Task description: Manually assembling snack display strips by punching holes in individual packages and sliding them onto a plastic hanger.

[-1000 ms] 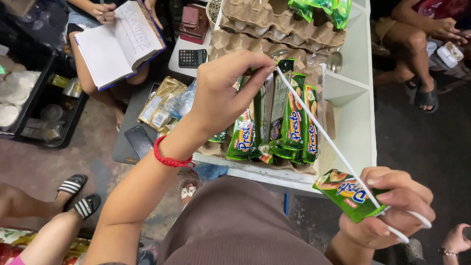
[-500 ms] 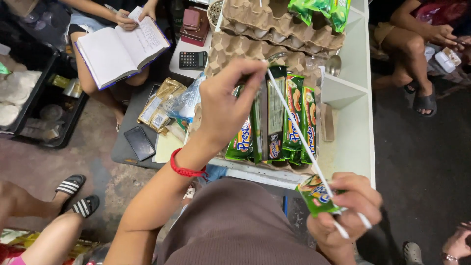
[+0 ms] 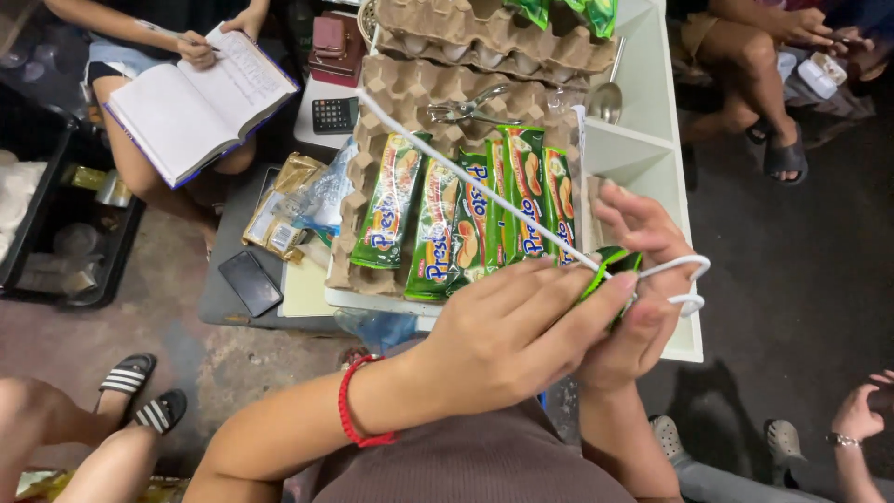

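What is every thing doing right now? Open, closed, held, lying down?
Left hand: closed over the small green packet.
Right hand: gripping the small green packet and white string.
White string: pulled taut, looped at the right hand.
Green snack packets: sealed, lying flat on the egg tray.
Notebook: open.

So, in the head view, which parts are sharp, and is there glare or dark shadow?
Head view: the left hand and the snack packets look sharp; the packets show mild shiny glare; the floor at right lies in dark shadow; the edges bend slightly, like a wide lens.
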